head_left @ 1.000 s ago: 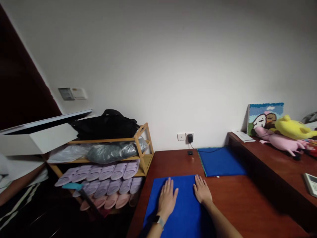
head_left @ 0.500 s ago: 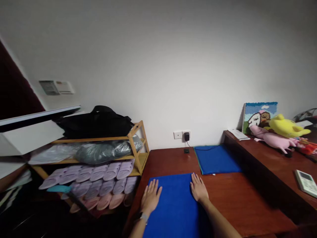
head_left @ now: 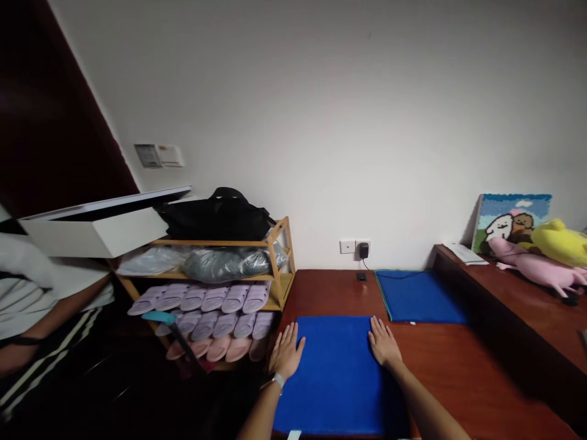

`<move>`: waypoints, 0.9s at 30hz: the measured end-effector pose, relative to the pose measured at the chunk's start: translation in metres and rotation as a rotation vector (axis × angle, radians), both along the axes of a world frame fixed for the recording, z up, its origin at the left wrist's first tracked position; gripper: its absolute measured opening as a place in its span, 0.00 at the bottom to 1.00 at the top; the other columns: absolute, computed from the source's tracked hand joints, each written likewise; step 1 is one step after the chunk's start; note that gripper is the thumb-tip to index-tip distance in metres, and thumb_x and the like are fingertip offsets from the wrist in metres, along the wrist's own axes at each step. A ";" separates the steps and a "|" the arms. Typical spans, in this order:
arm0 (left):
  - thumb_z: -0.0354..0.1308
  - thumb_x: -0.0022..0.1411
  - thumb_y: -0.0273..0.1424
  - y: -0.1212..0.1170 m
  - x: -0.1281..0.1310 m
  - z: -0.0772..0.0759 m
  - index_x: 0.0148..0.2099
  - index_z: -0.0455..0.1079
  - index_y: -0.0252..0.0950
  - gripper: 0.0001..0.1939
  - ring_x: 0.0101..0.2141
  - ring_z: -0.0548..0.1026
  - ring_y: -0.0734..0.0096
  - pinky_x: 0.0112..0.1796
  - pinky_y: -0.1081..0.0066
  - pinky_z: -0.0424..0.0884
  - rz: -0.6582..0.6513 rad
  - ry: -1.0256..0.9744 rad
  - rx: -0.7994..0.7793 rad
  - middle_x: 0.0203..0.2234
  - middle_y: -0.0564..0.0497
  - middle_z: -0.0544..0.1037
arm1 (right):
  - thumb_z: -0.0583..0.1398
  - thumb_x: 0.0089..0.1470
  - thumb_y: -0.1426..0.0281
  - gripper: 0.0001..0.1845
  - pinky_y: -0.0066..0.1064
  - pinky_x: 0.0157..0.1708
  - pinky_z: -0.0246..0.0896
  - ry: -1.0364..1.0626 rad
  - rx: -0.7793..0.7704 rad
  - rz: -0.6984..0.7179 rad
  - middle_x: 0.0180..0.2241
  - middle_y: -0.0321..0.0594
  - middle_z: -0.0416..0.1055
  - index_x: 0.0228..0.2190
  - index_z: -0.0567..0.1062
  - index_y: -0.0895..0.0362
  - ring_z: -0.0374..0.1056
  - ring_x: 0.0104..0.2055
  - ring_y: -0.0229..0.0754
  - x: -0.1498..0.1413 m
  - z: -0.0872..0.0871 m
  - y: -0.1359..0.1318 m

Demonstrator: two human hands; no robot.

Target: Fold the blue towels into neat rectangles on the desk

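Observation:
A flat blue cloth (head_left: 337, 373) lies on the red-brown wooden desk (head_left: 325, 290), a small white tag showing at its near edge. My left hand (head_left: 287, 351) rests open and flat at the cloth's left edge; a watch is on that wrist. At the far right corner of the cloth, my right hand (head_left: 384, 342) also lies open, fingers spread forward. Neither hand grips anything. Farther back to the right is a second blue cloth (head_left: 422, 296) with a green edge and a small white tag.
Left of the desk stands a wooden rack (head_left: 283, 287) with slippers (head_left: 236, 297), plastic-wrapped items and a black bag (head_left: 220, 217). A seated person's arm (head_left: 59, 305) shows at far left. Plush toys (head_left: 532, 263) lie on the raised right ledge. A black plug (head_left: 364, 250) is in the wall socket.
My view has turned left, so the scene sits farther right, and more of the person at left shows. The cloth's near edge and tag have come into view. Both hands stay flat at its edges.

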State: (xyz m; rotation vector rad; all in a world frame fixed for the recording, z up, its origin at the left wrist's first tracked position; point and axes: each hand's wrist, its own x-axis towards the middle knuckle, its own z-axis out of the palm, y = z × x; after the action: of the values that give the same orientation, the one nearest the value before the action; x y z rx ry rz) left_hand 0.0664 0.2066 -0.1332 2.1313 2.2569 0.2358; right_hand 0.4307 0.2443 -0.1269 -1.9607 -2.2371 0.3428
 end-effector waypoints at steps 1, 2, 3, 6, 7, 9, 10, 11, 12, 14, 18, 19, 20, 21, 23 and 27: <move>0.34 0.75 0.48 -0.001 0.000 0.001 0.77 0.48 0.32 0.37 0.73 0.51 0.61 0.71 0.54 0.47 0.001 -0.005 -0.007 0.75 0.45 0.52 | 0.38 0.69 0.60 0.38 0.42 0.75 0.34 -0.004 0.001 0.000 0.75 0.42 0.44 0.73 0.50 0.64 0.38 0.78 0.46 0.000 -0.001 0.000; 0.34 0.75 0.48 -0.001 0.001 0.003 0.77 0.47 0.31 0.38 0.74 0.50 0.62 0.72 0.55 0.47 0.001 -0.011 -0.015 0.75 0.45 0.51 | 0.38 0.69 0.60 0.38 0.43 0.75 0.34 -0.005 0.003 0.001 0.75 0.43 0.44 0.73 0.50 0.63 0.38 0.78 0.46 0.000 -0.001 0.001; 0.34 0.75 0.48 -0.002 0.002 0.004 0.77 0.47 0.30 0.38 0.74 0.50 0.62 0.72 0.55 0.46 0.001 -0.014 -0.023 0.75 0.45 0.51 | 0.38 0.69 0.60 0.38 0.43 0.75 0.34 -0.006 0.005 0.001 0.75 0.43 0.44 0.73 0.50 0.63 0.38 0.78 0.46 0.000 -0.001 0.001; 0.33 0.76 0.48 -0.004 0.005 0.007 0.77 0.46 0.30 0.38 0.74 0.49 0.63 0.72 0.55 0.45 0.001 -0.012 -0.033 0.75 0.45 0.50 | 0.37 0.69 0.59 0.38 0.42 0.75 0.34 -0.008 0.001 0.001 0.75 0.43 0.44 0.73 0.49 0.64 0.38 0.78 0.45 0.000 0.000 0.000; 0.33 0.76 0.48 -0.004 0.005 0.008 0.77 0.46 0.30 0.38 0.74 0.49 0.63 0.72 0.55 0.45 0.001 -0.010 -0.035 0.75 0.45 0.50 | 0.37 0.69 0.59 0.38 0.42 0.75 0.34 -0.008 -0.004 -0.001 0.75 0.43 0.44 0.73 0.49 0.64 0.37 0.78 0.45 0.000 0.001 0.000; 0.33 0.76 0.48 -0.003 0.004 0.008 0.77 0.46 0.30 0.38 0.74 0.49 0.62 0.72 0.55 0.46 0.002 -0.006 -0.040 0.75 0.45 0.50 | 0.37 0.69 0.59 0.38 0.41 0.75 0.33 -0.005 -0.009 -0.009 0.76 0.42 0.44 0.73 0.49 0.64 0.37 0.78 0.45 0.000 0.003 -0.001; 0.33 0.76 0.48 -0.002 0.003 0.009 0.77 0.47 0.31 0.38 0.74 0.49 0.62 0.72 0.56 0.46 0.003 -0.004 -0.044 0.75 0.45 0.50 | 0.37 0.69 0.59 0.38 0.41 0.75 0.32 -0.003 -0.011 -0.011 0.76 0.42 0.43 0.73 0.49 0.63 0.37 0.78 0.44 -0.001 0.004 -0.002; 0.34 0.76 0.48 -0.001 0.001 0.010 0.77 0.48 0.31 0.37 0.74 0.50 0.62 0.71 0.56 0.47 0.005 -0.001 -0.049 0.75 0.45 0.50 | 0.37 0.69 0.59 0.38 0.41 0.75 0.32 -0.001 -0.013 -0.014 0.76 0.41 0.43 0.73 0.48 0.63 0.37 0.78 0.44 -0.001 0.004 -0.002; 0.35 0.75 0.48 0.000 0.000 0.011 0.77 0.49 0.31 0.37 0.73 0.51 0.61 0.71 0.56 0.48 0.008 0.003 -0.056 0.75 0.44 0.51 | 0.37 0.69 0.59 0.38 0.40 0.75 0.32 0.001 -0.014 -0.015 0.76 0.41 0.43 0.73 0.48 0.63 0.36 0.78 0.44 -0.001 0.005 -0.003; 0.36 0.75 0.48 0.004 0.001 0.014 0.76 0.50 0.28 0.38 0.73 0.53 0.57 0.71 0.55 0.50 0.022 0.015 -0.058 0.74 0.40 0.53 | 0.37 0.69 0.59 0.38 0.40 0.75 0.31 0.006 -0.015 -0.016 0.76 0.41 0.42 0.73 0.48 0.63 0.36 0.78 0.43 -0.002 0.006 -0.003; 0.35 0.76 0.45 0.013 0.047 0.022 0.75 0.53 0.24 0.37 0.73 0.54 0.53 0.71 0.53 0.51 0.005 0.034 0.092 0.73 0.36 0.55 | 0.37 0.69 0.59 0.38 0.40 0.75 0.31 0.025 -0.013 -0.013 0.76 0.40 0.42 0.73 0.48 0.63 0.36 0.78 0.44 -0.002 0.008 -0.003; 0.35 0.77 0.44 0.015 0.070 0.022 0.75 0.55 0.26 0.36 0.72 0.55 0.54 0.71 0.53 0.52 -0.060 0.020 0.134 0.73 0.37 0.56 | 0.37 0.69 0.59 0.38 0.40 0.75 0.31 0.028 -0.014 -0.013 0.76 0.40 0.42 0.73 0.48 0.63 0.36 0.78 0.44 -0.002 0.008 -0.002; 0.35 0.77 0.45 0.017 0.095 0.021 0.74 0.56 0.28 0.35 0.72 0.56 0.55 0.70 0.54 0.53 -0.149 -0.004 0.159 0.73 0.39 0.58 | 0.37 0.69 0.59 0.38 0.40 0.75 0.30 0.029 -0.014 -0.014 0.76 0.40 0.41 0.73 0.47 0.63 0.36 0.78 0.44 -0.002 0.008 -0.002; 0.35 0.77 0.46 0.020 0.123 0.019 0.74 0.57 0.31 0.35 0.72 0.57 0.56 0.70 0.54 0.54 -0.249 -0.034 0.168 0.72 0.41 0.59 | 0.36 0.69 0.59 0.38 0.40 0.75 0.30 0.029 -0.014 -0.013 0.76 0.40 0.41 0.73 0.47 0.63 0.36 0.78 0.44 -0.001 0.007 -0.001; 0.34 0.77 0.47 0.024 0.177 0.011 0.75 0.56 0.34 0.35 0.72 0.57 0.57 0.70 0.53 0.55 -0.358 -0.085 0.152 0.72 0.43 0.60 | 0.37 0.69 0.61 0.37 0.41 0.75 0.31 0.022 -0.014 -0.005 0.76 0.40 0.41 0.73 0.47 0.63 0.36 0.78 0.44 0.000 0.006 0.000; 0.30 0.78 0.46 0.031 0.239 -0.004 0.76 0.52 0.38 0.34 0.73 0.54 0.60 0.71 0.53 0.52 -0.406 -0.124 0.074 0.73 0.47 0.59 | 0.39 0.69 0.63 0.36 0.41 0.75 0.31 -0.005 -0.017 0.040 0.76 0.38 0.39 0.73 0.49 0.60 0.34 0.78 0.44 0.001 0.004 0.002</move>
State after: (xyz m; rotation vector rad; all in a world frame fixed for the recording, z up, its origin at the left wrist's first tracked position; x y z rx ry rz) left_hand 0.3054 0.2372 -0.1376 2.4708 1.7264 0.4272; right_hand 0.4312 0.2458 -0.1229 -1.9294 -2.2872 0.3636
